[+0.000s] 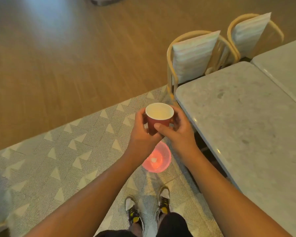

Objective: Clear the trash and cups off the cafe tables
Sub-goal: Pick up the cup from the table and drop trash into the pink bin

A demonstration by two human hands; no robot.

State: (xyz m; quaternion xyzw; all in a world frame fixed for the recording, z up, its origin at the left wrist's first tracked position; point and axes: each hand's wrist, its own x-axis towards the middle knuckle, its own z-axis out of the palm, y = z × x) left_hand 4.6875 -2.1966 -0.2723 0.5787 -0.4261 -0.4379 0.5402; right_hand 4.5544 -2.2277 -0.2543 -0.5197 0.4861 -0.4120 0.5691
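A red paper cup [158, 118] with a white inside is held upright in front of me, above the floor. My left hand [142, 130] wraps its left side and my right hand [176, 129] grips its right side, thumb across the front. Below the hands a pink plastic bowl [162, 165] stands on the rug with a small white scrap inside; my left wrist covers part of it. The marble cafe table [246, 120] stretches along the right, just beside my right hand.
A second marble table [284, 65] adjoins the first at the far right. Two rattan chairs with white cushions [193, 57] [249, 33] are tucked against the tables. A patterned grey rug [58, 159] lies under my feet, with wooden floor [58, 57] beyond.
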